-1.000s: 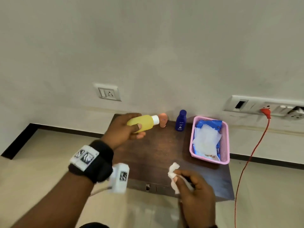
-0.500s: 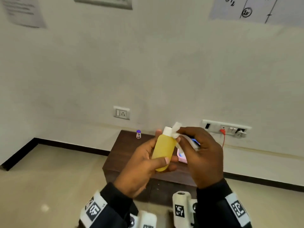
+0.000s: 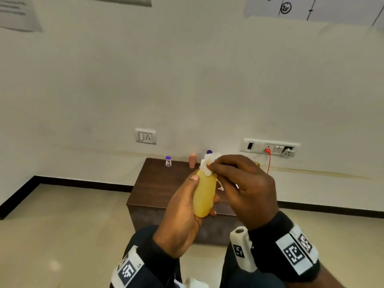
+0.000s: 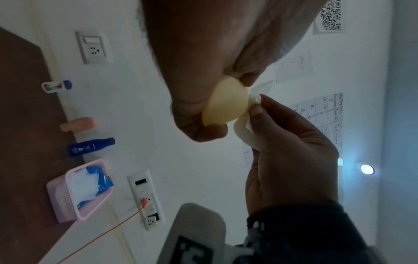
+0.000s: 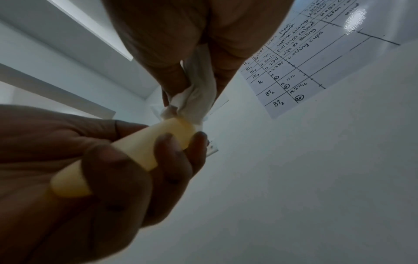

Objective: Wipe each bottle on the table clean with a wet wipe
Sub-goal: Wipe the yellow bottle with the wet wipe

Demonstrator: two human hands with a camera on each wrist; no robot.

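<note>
The left hand wraps its fingers around the lower half of the yellow bottle, holding it upright in the air in front of the table, clear of its near edge. The right hand pinches a bunched wet wipe against the bottle's top, so the cap is hidden under it.

The bottle looks like light, smooth plastic that gives a little when squeezed and would likely turn slippery once wet, so a full grip around the body, low down, seems the safest hold while the neck is rubbed. The wipe is soft and limp and needs to stay balled under the fingertips.

Compared with half a second ago, the wipe has come down over the cap, which was then still showing white, and the left hand's grip is unchanged. Three other bottles stand along the table's far edge: a small purple-capped bottle, a peach bottle and a blue bottle.
</note>
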